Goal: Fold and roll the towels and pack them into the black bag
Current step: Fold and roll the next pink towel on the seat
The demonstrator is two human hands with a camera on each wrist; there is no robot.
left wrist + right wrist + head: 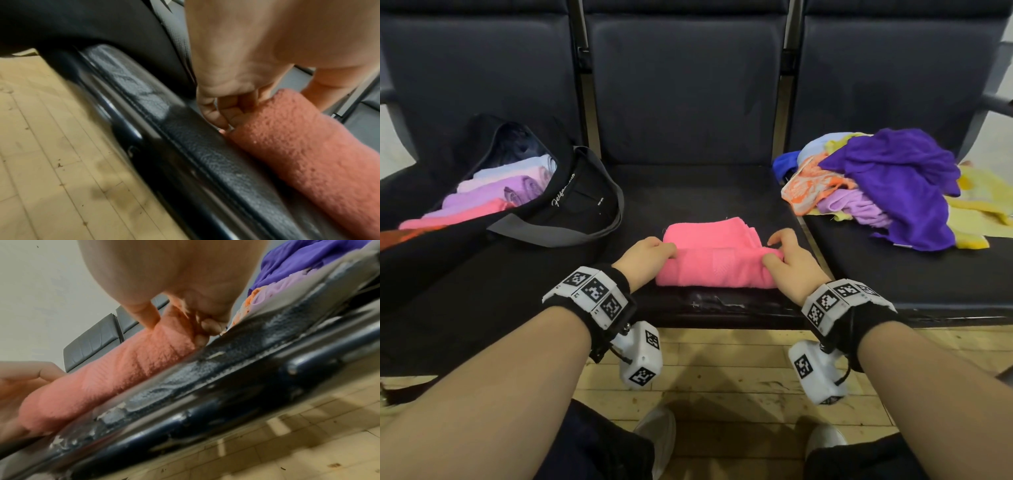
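Pink towel [717,255], half-rolled on the middle seat [709,192]: soft, light, springy terry (we judge it unrolls if released), our left hand [645,255] and right hand [789,260] curled over its two ends, roll between them.

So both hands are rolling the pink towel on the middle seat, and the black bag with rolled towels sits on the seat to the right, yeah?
Not quite. The black fabric bag holding rolled towels sits on the seat to the left; the head view shows it. Both hands, left hand and right hand, do grip the pink terry towel on the middle seat.
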